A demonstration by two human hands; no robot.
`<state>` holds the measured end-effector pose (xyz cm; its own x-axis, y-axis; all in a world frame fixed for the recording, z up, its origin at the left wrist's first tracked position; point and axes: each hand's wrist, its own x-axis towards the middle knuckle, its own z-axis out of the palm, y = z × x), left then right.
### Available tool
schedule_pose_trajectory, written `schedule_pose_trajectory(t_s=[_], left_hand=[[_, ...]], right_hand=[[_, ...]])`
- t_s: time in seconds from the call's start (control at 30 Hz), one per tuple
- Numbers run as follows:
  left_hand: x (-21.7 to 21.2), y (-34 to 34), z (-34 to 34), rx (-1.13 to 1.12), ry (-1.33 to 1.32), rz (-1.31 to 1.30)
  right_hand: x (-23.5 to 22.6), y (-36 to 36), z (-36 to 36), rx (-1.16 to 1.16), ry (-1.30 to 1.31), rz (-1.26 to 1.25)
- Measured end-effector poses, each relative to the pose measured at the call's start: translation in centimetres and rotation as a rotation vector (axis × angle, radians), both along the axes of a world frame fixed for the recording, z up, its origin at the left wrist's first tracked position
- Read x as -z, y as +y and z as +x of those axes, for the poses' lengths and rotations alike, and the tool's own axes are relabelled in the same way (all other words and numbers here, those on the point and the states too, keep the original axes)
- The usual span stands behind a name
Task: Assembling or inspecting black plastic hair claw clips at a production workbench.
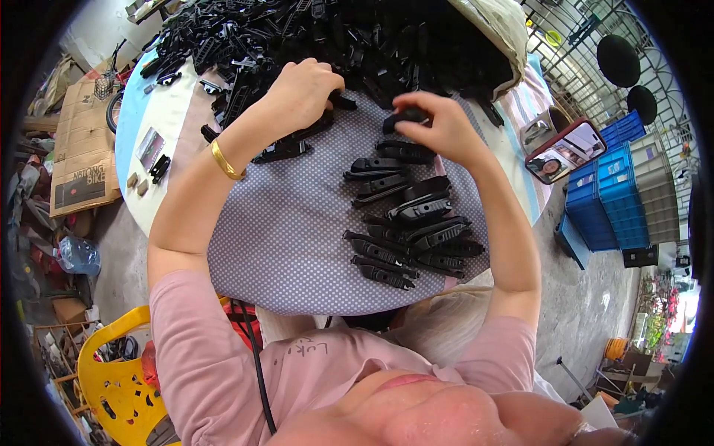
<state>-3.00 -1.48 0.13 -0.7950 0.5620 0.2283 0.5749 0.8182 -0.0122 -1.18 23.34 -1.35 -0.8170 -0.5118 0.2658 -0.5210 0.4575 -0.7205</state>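
Observation:
My left hand [305, 91], with a gold bracelet [227, 160] on its wrist, is at the near edge of a large heap of black plastic parts [245, 37]. Its fingers are curled down on a black part [343, 101], mostly hidden under them. My right hand [440, 128] pinches a small dark, curved piece [406, 117] between thumb and fingers. Just below it, long ridged black plastic pieces [420, 209] lie in rough, overlapping rows. A few more black parts [282, 151] rest under my left wrist.
The round table has a dotted grey cloth [290, 245]. A propped phone [567, 152] and a pale sack [494, 30] stand at its right side. Small loose bits [137, 182] and a card [150, 147] lie left. Blue crates [613, 186] and a yellow chair [111, 372] flank the table.

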Motion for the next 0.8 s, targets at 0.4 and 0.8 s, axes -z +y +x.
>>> schedule_pose_trajectory(t_s=[0.4,0.8], left_hand=[[-1.6,2.8,1.4,-0.096,-1.119,1.387],[-0.9,3.3,2.1,-0.003,-1.202,1.248]], right_hand=[[-1.5,-0.9,1.6,0.023,0.327,-0.236],[-1.6,-1.7,2.4,0.084,0.536,0.008]])
